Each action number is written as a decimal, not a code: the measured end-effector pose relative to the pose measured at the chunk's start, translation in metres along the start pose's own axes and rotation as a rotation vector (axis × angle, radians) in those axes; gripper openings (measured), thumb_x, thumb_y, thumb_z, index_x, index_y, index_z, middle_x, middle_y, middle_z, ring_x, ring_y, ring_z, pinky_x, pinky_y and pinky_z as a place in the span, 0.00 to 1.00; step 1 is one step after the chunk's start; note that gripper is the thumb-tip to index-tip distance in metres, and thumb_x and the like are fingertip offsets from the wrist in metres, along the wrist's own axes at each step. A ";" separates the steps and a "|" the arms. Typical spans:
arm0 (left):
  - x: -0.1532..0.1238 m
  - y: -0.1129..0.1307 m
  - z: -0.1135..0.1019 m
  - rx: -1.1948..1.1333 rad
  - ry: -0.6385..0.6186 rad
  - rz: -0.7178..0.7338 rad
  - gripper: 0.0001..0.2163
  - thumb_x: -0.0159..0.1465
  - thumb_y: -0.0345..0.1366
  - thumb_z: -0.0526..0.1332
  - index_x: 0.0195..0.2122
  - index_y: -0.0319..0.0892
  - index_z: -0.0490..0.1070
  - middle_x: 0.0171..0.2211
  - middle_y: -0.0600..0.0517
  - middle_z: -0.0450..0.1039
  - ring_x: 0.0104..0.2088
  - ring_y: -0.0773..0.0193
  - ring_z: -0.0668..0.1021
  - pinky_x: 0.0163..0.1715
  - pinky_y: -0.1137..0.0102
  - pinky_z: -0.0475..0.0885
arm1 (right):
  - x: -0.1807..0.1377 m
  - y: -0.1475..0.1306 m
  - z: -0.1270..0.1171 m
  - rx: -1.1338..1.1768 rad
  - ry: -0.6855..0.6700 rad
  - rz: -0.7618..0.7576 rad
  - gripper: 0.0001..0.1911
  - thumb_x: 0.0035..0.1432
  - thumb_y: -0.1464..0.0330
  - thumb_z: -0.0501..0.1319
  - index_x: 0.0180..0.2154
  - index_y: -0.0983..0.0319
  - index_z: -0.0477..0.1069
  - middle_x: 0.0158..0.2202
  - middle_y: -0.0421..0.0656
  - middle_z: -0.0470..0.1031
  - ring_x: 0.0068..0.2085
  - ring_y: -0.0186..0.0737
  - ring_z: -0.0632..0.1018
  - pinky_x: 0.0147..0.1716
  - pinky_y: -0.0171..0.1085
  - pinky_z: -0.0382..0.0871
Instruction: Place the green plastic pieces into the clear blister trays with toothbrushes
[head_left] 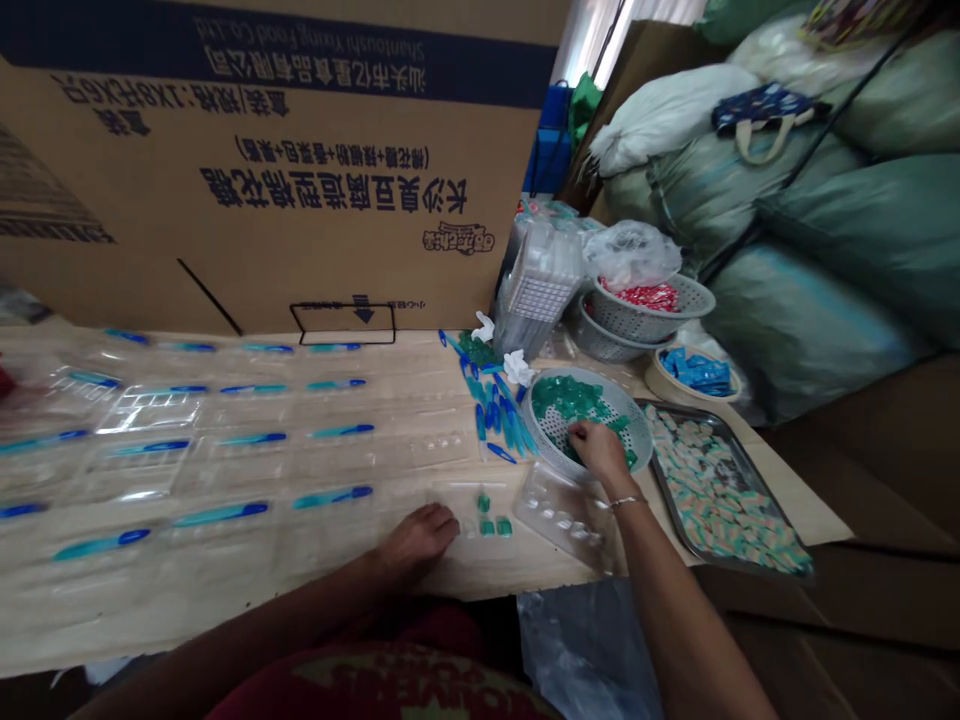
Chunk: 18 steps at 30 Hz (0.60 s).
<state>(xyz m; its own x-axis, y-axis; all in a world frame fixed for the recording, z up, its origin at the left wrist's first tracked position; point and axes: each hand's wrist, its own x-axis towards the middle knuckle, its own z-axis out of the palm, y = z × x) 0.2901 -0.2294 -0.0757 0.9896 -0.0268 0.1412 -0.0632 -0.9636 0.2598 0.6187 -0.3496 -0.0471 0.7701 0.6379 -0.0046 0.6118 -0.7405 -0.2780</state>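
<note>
My left hand point(421, 540) lies on the table with curled fingers, gripping the left edge of a clear plastic tray point(465, 500). Three small green pieces point(487, 527) sit in that tray's hollows. Over a grey perforated basket point(643, 440), my right hand point(600, 450) reaches down with its fingers pinched together; whatever is between the fingertips is hidden. Small shiny green pieces point(574, 397) fill part of the basket. Another clear tray point(562, 515) with moulded hollows lies between the first tray and my right forearm.
Clear trays holding blue-turquoise pen-shaped items point(334, 497) line the left. Loose ones point(495, 410) lie beside the basket. A large carton point(300, 230) stands behind. Rightward are a metal tray point(675, 530) of pastel pieces, a tub point(660, 385) of blue packets, stacked baskets point(697, 297) and sacks point(795, 320).
</note>
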 end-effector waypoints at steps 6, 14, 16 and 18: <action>-0.004 -0.003 -0.016 0.087 -0.050 0.145 0.09 0.62 0.26 0.52 0.41 0.37 0.67 0.41 0.44 0.71 0.41 0.58 0.71 0.44 0.65 0.67 | 0.007 0.005 0.004 0.041 0.002 -0.010 0.13 0.45 0.76 0.59 0.34 0.63 0.77 0.32 0.47 0.79 0.33 0.44 0.77 0.31 0.35 0.65; 0.005 0.002 -0.021 0.122 -0.040 0.129 0.06 0.61 0.25 0.52 0.31 0.37 0.68 0.34 0.46 0.70 0.36 0.59 0.70 0.42 0.68 0.67 | -0.010 -0.003 -0.005 0.077 0.220 -0.040 0.13 0.53 0.72 0.53 0.38 0.65 0.73 0.37 0.50 0.75 0.35 0.44 0.74 0.36 0.39 0.65; 0.008 0.004 -0.023 0.128 -0.043 0.128 0.07 0.61 0.24 0.53 0.29 0.38 0.67 0.32 0.47 0.69 0.34 0.60 0.70 0.40 0.69 0.67 | -0.019 -0.011 -0.009 0.073 0.235 -0.079 0.12 0.52 0.74 0.53 0.35 0.64 0.73 0.38 0.50 0.74 0.38 0.46 0.72 0.39 0.41 0.65; 0.010 0.006 -0.024 0.108 -0.044 0.145 0.05 0.60 0.25 0.54 0.29 0.39 0.66 0.31 0.47 0.69 0.34 0.60 0.69 0.39 0.68 0.67 | -0.034 -0.027 -0.011 0.089 0.251 -0.145 0.11 0.52 0.74 0.54 0.34 0.63 0.74 0.40 0.50 0.73 0.41 0.47 0.71 0.42 0.42 0.64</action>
<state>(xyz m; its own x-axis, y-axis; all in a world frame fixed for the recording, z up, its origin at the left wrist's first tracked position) 0.2963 -0.2289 -0.0503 0.9760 -0.1766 0.1271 -0.1935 -0.9717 0.1357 0.5786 -0.3535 -0.0285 0.7032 0.6553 0.2760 0.7090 -0.6169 -0.3417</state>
